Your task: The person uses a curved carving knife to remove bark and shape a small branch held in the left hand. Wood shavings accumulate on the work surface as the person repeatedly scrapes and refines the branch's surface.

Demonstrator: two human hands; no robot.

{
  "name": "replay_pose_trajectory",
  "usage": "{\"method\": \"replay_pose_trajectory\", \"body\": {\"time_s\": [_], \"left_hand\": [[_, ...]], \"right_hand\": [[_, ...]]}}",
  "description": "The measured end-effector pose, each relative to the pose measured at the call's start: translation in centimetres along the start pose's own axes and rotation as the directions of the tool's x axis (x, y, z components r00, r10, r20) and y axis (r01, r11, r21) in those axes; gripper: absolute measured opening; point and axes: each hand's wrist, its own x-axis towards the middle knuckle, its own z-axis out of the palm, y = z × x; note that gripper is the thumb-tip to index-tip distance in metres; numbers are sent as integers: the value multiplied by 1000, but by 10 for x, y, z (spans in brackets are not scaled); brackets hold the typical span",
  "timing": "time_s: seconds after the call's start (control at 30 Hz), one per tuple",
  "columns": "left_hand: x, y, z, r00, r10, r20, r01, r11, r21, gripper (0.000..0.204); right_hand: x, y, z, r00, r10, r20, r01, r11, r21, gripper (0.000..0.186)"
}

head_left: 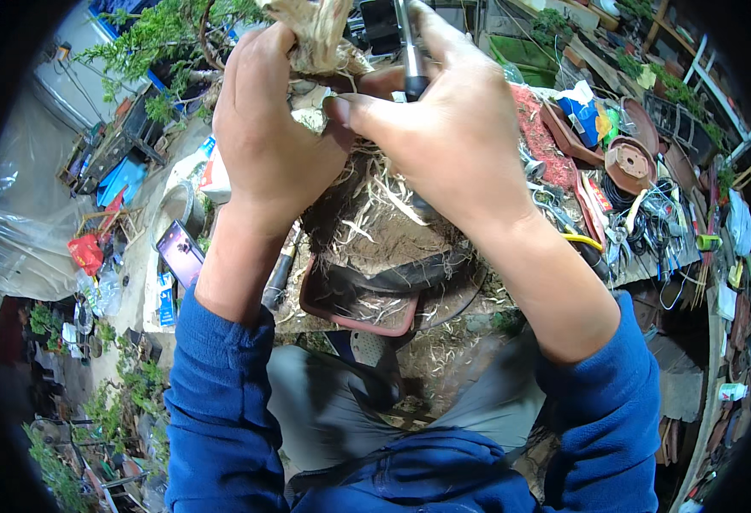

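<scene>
My left hand [264, 145] is closed around the pale, stripped wood of a small tree trunk [311, 26], whose green foliage [149, 47] spreads to the left. My right hand [452, 145] grips a black-and-silver hand tool [410, 60], with a dark block at its top, and its thumb reaches across to the base of the wood beside my left fingers. Below both hands, pale wood shavings lie on a dark root ball with soil [380, 231], above a reddish-brown rectangular pot [358, 323]. The tool's working tip is hard to make out.
A phone [180, 255] lies on the bench's left. At right are terracotta pots [629, 164], pink-red granules [538, 137], pliers, wires and yellow-handled cutters [582, 241]. Plastic sheeting [33, 222] and more plants [119, 402] surround the bench; my legs are under it.
</scene>
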Motion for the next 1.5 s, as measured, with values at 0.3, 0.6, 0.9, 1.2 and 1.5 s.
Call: {"method": "replay_pose_trajectory", "body": {"time_s": [0.3,0.6,0.9,1.2,1.5], "left_hand": [[0,0,-6,998,-8,70,9,1000,-13,77],[-4,-4,1,996,-70,47,74,993,-91,74],[8,-3,1,998,-19,-52,12,992,-127,45],[7,-6,2,990,-32,-138,30,999,-12,44],[10,-6,2,982,-26,-188,31,999,23,35]], "right_hand": [[8,1,-7,980,200,-17,-201,977,-73,28],[2,16,-46,946,320,60,-316,947,-62,31],[-36,9,-53,962,-71,263,161,927,-338,45],[-41,0,-49,859,-231,458,462,735,-496,50],[-44,-6,-40,857,-198,476,485,626,-611,57]]}}
